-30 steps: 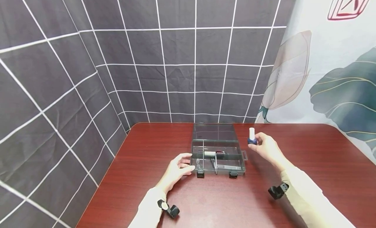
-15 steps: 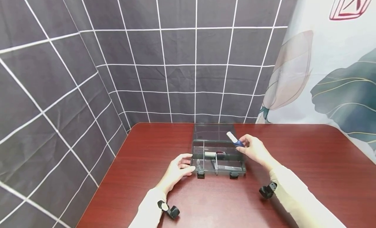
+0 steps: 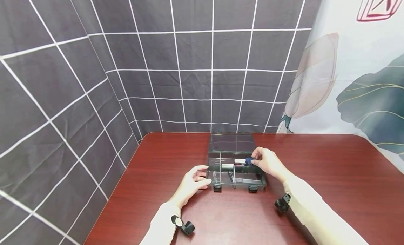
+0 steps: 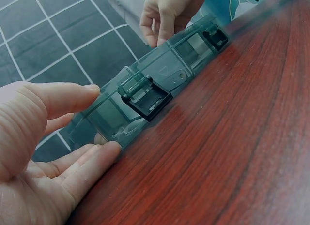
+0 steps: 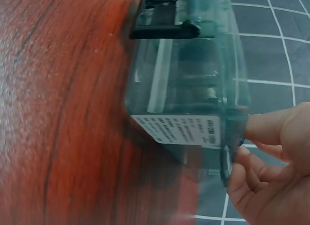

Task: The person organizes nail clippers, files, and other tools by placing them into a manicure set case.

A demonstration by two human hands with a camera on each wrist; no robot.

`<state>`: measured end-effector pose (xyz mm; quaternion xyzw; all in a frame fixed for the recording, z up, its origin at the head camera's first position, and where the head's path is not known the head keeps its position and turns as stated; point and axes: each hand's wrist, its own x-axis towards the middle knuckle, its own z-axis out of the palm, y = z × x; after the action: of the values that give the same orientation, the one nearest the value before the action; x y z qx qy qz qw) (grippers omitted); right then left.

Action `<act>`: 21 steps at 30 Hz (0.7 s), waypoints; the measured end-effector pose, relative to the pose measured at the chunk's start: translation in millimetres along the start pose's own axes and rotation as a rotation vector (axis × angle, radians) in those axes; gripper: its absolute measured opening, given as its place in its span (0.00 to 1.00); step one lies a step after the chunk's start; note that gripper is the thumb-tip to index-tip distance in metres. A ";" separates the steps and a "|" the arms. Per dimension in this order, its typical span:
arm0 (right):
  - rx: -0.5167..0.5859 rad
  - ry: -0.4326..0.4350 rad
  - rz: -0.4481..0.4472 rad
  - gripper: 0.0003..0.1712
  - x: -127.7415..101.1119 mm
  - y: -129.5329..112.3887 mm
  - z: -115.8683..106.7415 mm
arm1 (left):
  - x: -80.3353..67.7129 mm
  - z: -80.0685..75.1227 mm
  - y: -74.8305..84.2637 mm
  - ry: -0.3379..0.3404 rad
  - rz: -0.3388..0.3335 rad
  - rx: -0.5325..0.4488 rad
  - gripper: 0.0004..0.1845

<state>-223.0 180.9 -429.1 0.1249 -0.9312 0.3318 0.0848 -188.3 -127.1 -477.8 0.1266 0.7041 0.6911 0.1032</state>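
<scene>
Head view: I am seeing an open clear box [image 3: 236, 174] lying on the red table [image 3: 331, 181].
Right hand [image 3: 266, 162]: pinching a small blue bottle [image 3: 243, 161], laying it flat over the box's rear compartment.
Left hand [image 3: 190, 181]: fingers relaxed, touching the box's left wall.

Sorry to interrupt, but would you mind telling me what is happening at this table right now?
A person is working at a clear plastic organizer box that lies open on a dark red table. The right hand pinches a small blue bottle with a white cap, lying on its side, and holds it low in the box's rear compartment. The left hand rests with relaxed fingers against the box's left end, as if steadying it. A few small items lie in the other compartments.
</scene>
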 end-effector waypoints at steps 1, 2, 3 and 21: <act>-0.002 -0.004 -0.003 0.08 0.4 0.4 1.1 | -0.5 0.5 2.0 -0.002 -0.002 -0.003 0.29; -0.006 -0.006 -0.008 0.07 0.9 0.8 2.0 | -1.2 1.0 4.5 -0.005 -0.004 -0.005 0.29; -0.009 -0.006 -0.012 0.07 1.5 1.2 2.6 | -2.4 1.6 7.9 -0.007 -0.002 -0.006 0.28; 0.035 0.124 0.144 0.04 -6.1 17.6 -13.6 | 11.2 -10.6 4.6 0.062 0.013 0.011 0.27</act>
<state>-221.2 203.8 -430.7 0.0385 -0.9248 0.3603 0.1162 -202.1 -133.5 -472.6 0.1100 0.7100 0.6914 0.0760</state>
